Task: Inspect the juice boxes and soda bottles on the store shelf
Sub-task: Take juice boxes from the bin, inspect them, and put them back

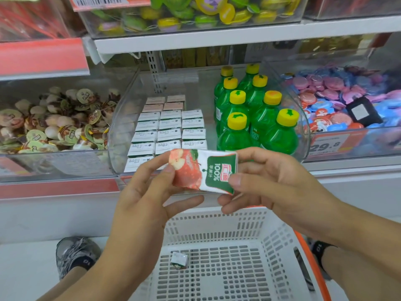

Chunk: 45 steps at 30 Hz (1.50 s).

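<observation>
Store shelf, head view. At the shelf's left end, a clear bin holds round foil-lidded jelly cups in brown, cream and green; their print is too small to read. In the curved clear plastic tray at the shelf's middle, white-topped juice boxes stand in tight rows along the tray's left side, each top bearing small unreadable print; green translucent soda bottles with yellow screw caps stand packed together along its right side, labels illegible. In front of the tray's front edge, the left hand pinches the left end of a single juice box between thumb and forefinger, its other fingers loosely extended beneath. The carton lies on its side, showing a red apple picture, a green panel reading "100%" and a red brand mark with Chinese characters that cannot be made out. The right hand pinches the carton's right end, thumb on the printed face, fingers curled behind. At the shelf's right end, a bin of pink and blue round packets carries a price tag reading "29.8". Below the hands, a white perforated plastic basket with an orange rim contains one small carton.
</observation>
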{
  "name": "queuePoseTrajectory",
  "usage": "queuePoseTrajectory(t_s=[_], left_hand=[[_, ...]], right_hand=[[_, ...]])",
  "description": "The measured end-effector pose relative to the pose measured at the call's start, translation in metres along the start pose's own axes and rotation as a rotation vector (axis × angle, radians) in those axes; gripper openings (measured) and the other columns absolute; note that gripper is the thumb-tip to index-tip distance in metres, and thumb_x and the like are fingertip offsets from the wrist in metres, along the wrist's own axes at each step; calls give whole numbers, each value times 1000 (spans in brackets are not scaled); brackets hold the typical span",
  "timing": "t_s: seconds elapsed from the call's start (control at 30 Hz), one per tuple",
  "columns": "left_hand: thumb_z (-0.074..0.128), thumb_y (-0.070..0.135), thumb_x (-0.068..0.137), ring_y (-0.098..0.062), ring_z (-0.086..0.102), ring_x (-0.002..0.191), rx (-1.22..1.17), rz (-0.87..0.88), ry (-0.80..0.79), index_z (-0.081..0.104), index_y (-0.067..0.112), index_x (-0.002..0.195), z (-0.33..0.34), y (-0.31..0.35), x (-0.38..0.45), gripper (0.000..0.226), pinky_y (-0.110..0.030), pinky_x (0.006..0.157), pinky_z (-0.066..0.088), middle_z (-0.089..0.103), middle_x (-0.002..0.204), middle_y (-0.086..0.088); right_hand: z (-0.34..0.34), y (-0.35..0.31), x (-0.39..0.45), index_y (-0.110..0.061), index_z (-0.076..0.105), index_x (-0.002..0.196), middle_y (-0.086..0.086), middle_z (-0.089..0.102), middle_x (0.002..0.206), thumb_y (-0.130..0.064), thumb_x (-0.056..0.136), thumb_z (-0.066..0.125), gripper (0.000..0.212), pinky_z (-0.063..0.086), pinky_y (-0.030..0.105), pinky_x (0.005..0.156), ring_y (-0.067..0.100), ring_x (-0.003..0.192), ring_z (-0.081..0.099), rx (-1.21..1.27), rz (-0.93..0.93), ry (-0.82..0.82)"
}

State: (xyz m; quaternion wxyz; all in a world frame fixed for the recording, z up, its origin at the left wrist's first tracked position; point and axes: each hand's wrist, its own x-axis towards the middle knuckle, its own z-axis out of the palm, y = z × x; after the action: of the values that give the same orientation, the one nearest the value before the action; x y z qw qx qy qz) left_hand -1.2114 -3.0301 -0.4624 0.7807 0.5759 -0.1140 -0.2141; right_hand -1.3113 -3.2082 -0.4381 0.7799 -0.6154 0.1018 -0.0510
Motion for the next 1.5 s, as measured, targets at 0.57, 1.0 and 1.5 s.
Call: queuePoseTrajectory(t_s=[0.57, 1.0, 1.5], left_hand=[[56, 61, 83, -6, 40, 133, 1162, 616, -165, 30, 35, 147, -15, -1, 29, 74, -24, 108, 34, 43, 142, 11], [60, 68, 76, -24, 60, 107, 1462, 567, -162, 68, 20, 113, -31, 6, 65, 62, -43, 94, 45, 67, 111, 1], [66, 66, 75, -21, 56, 108, 1445, 613, -118, 67, 26, 111, -31, 3, 69, 54, -41, 91, 40, 64, 109, 6]], right_hand=[[15, -25, 7, -12, 70, 109, 7, 65, 100, -8, 75, 84, 37, 58, 24, 68, 15, 89, 64, -746, -853, 403], [23, -78, 136, -17, 59, 122, 10, 67, 114, -25, 86, 72, 38, 48, 46, 87, 38, 106, 59, -1829, -629, 316], [19, -68, 229, -7, 60, 128, 12, 65, 116, -24, 80, 83, 55, 58, 37, 86, 28, 97, 69, -1712, 77, 165]])
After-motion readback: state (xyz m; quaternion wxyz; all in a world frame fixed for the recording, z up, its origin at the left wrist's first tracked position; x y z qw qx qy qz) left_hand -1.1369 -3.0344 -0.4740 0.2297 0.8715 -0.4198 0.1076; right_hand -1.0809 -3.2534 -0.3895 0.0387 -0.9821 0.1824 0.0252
